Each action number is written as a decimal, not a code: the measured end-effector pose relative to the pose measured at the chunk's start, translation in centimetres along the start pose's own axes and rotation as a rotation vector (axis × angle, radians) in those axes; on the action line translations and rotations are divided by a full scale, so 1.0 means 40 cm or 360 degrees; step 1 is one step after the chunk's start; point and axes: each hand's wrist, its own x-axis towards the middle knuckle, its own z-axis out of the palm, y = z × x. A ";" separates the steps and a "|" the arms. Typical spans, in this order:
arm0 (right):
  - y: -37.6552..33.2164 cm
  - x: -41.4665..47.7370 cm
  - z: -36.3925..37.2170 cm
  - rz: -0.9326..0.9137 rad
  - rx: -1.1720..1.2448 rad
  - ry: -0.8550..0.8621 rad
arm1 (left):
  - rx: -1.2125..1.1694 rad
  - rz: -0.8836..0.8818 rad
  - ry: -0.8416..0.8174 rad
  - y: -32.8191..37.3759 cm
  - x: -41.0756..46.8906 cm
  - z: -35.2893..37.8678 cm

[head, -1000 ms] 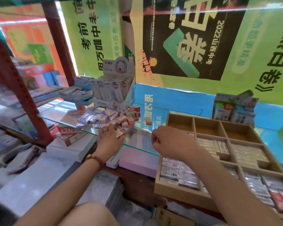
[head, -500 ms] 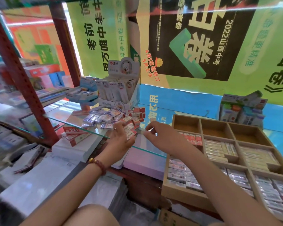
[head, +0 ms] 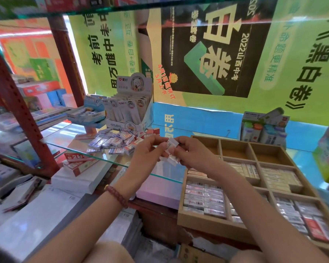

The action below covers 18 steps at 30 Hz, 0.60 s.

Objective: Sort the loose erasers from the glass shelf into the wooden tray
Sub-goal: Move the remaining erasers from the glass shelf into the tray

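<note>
Left hand (head: 147, 155) and right hand (head: 195, 154) meet fingertip to fingertip just over the front edge of the glass shelf (head: 65, 136). Each has its fingers curled onto a small clutch of white erasers (head: 172, 145) held between them; how many, I cannot tell. That clutch is off the glass but not yet in the wooden tray (head: 199, 223) just to the right.

By my reckoning the job is past half. The tray's middle and near compartments are packed in tidy rows, while the three along the back stand bare. What is left is the loose pile (head: 120, 141) heaped on the glass left of the hands — a fair scatter of red-and-white and blue-and-white wrappers.

Behind the pile a display carton (head: 130, 111) of white packets stands upright. Under the shelf lie red-and-white boxes (head: 78, 160) and a pink box (head: 160, 188). A red steel upright (head: 17, 103) stands at the shelf's left end, and green posters (head: 292, 63) cover the back wall.
</note>
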 end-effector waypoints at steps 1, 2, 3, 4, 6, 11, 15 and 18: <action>0.003 -0.007 -0.006 0.0013 -0.0008 -0.0033 | 0.0021 0.0006 -0.0001 0.001 -0.002 0.004; 0.005 -0.015 -0.011 0.0051 0.0043 -0.0090 | 0.0036 -0.0001 -0.0014 0.001 -0.003 0.007; 0.008 -0.024 -0.014 0.0101 0.0173 -0.0172 | 0.0036 -0.0027 -0.0025 0.000 -0.003 0.012; 0.012 -0.031 -0.018 0.0149 0.0370 -0.0272 | 0.0023 -0.0066 -0.0023 -0.004 -0.003 0.015; 0.019 -0.044 -0.029 0.0192 0.0701 -0.0417 | -0.0057 -0.0151 -0.0007 -0.009 -0.004 0.018; 0.026 -0.058 -0.055 0.0239 0.1037 -0.0323 | -0.0287 -0.0308 -0.0038 -0.001 -0.016 0.035; 0.031 -0.068 -0.060 0.0273 0.1106 -0.0149 | -0.0387 -0.0355 -0.0188 0.014 -0.026 0.060; 0.035 -0.070 -0.071 0.0276 0.1171 -0.0005 | -0.0574 -0.0433 -0.0145 0.021 -0.028 0.068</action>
